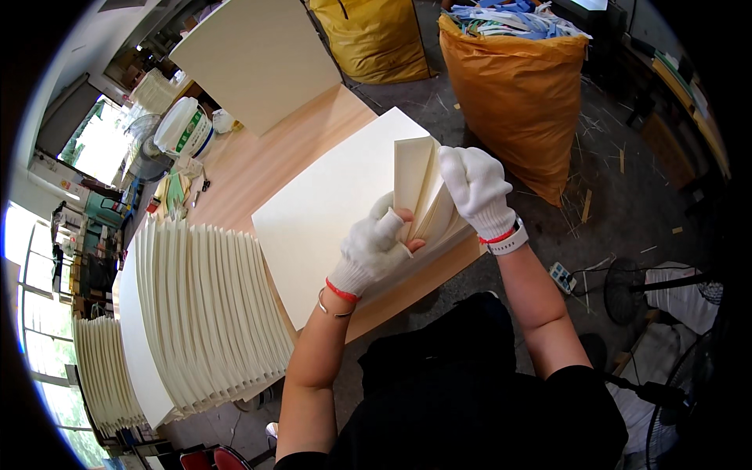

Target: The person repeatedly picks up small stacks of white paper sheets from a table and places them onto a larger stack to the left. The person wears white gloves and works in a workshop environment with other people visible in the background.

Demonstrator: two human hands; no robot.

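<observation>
Several cream card strips (409, 172) are fanned out between my hands, over the right part of a large white board (321, 219). My left hand (370, 249), in a white knit glove with some fingertips bare, is closed round the lower end of the strips. At their upper right edge, my gloved right hand (475, 186) has its fingers curled in on the strips. The right fingertips are partly hidden by the glove's back. Left of the board, many cream card pieces (211, 305) stand in a long, curved row, ridged along their edges.
The wooden table (270, 153) carries a white bucket (183, 128), scissors (206, 186) and an upright cream panel (258, 63). Beyond its right edge stand an orange sack (513, 110) of paper offcuts and a yellow sack (372, 39). A black fan (624, 290) stands at the right.
</observation>
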